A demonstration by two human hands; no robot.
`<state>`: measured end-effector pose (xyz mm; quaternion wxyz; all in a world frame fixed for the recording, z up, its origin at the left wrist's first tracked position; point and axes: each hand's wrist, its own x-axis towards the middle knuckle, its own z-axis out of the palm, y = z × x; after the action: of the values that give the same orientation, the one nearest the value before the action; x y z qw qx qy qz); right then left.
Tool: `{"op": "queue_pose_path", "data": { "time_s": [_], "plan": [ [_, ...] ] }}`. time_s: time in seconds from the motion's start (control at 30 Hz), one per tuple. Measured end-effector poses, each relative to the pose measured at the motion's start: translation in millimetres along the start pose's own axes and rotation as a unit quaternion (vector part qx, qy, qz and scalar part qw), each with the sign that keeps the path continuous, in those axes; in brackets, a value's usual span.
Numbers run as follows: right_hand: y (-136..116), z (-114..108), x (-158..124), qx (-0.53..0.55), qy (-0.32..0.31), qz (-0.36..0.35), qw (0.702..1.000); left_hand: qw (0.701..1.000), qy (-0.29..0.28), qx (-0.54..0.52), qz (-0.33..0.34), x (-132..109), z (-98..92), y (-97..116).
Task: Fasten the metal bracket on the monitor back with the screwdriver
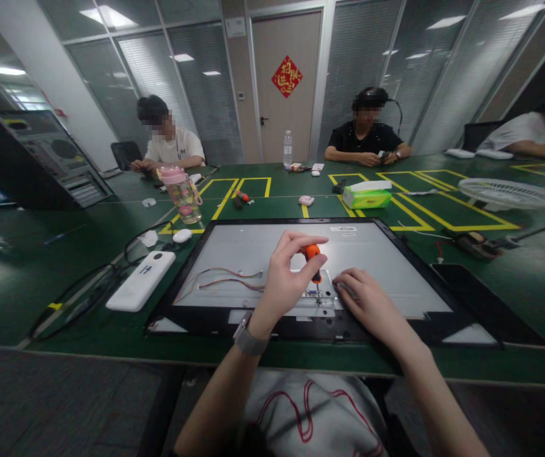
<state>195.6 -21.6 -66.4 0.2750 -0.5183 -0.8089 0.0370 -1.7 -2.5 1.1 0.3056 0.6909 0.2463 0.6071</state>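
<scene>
A black-framed display panel, grey back up, lies on the green table in front of me. My left hand, with a watch at its wrist, is curled round the handle of an orange-and-black screwdriver. The screwdriver stands nearly upright, its tip down at a small metal bracket with a circuit board near the panel's front edge. Resting on the panel just right of that bracket is my right hand, fingers lightly bent and holding nothing visible. Loose thin wires run across the panel to the left.
Left of the panel are a white power bank, a black cable and a pink-lidded bottle. A green tissue box stands behind it. To the right lie a dark flat slab and a drill-like tool. Several people sit opposite.
</scene>
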Motion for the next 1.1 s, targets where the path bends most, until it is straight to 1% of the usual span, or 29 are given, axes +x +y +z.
{"op": "queue_pose_path", "data": {
  "time_s": [0.07,0.2,0.33,0.43,0.53,0.67,0.83,0.9,1.0,1.1],
  "plan": [
    [-0.4,-0.2,0.3,0.000,0.007,-0.001,1.000,1.000,0.003,0.003,-0.007,0.3,-0.6,1.8],
    [-0.7,-0.7,0.4,0.000,0.007,0.001,1.000,0.999,-0.023,-0.035,-0.033,-0.6,-2.4,5.4],
    [-0.1,-0.4,-0.1,0.000,-0.003,0.003,1.000,0.996,-0.039,-0.059,-0.054,-2.1,-2.1,3.5],
    [0.1,-0.1,-0.1,0.002,-0.006,0.006,1.000,0.998,-0.033,-0.033,-0.029,-2.1,-0.6,0.8],
    [0.3,0.2,0.1,0.005,-0.001,0.004,1.000,1.000,-0.012,-0.004,-0.005,-1.0,0.1,0.4],
    [1.6,0.7,0.0,0.003,-0.005,0.005,1.000,1.000,-0.003,-0.001,-0.015,0.0,-1.1,3.5],
    [2.2,1.0,-0.3,0.002,-0.001,0.002,1.000,0.998,-0.021,-0.056,-0.036,-0.4,-1.7,3.5],
    [1.5,0.7,-0.2,0.002,0.001,0.002,1.000,0.998,-0.017,-0.043,-0.029,-0.7,-1.0,1.8],
    [0.7,0.2,0.1,0.002,-0.009,0.004,1.000,1.000,0.004,-0.010,-0.008,-0.6,-0.1,0.3],
    [0.7,0.3,0.2,-0.001,-0.022,0.010,1.000,1.000,0.010,0.002,-0.009,0.1,-0.4,2.2]
  ]
}}
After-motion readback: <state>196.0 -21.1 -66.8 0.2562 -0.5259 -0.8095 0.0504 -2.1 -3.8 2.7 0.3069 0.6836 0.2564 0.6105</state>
